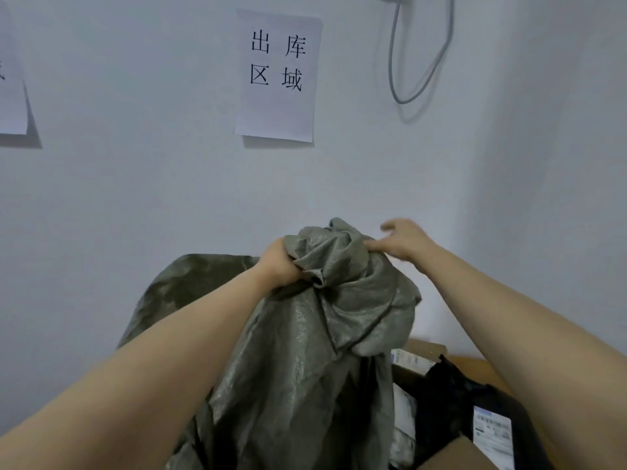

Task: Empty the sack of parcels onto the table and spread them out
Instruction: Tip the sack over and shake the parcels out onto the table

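The left arm is stretched forward, the left hand (280,262) clenched round bunched fabric of the grey-green sack (305,351), which is held raised from centre to 6 o'clock. The right hand (403,242) is released, fingers spread, one digit touching the sack's top. Parcels (451,395) lie at 5 o'clock on the surface (475,364).

Grey-green woven sack (305,351): crumpled, lifted upright over the table (481,366), bunched end uppermost and gripped in the left hand (280,266). Parcels lie beneath its right side: black poly mailers (448,395), one white-labelled, and a cardboard box (425,347) near the table's far edge.
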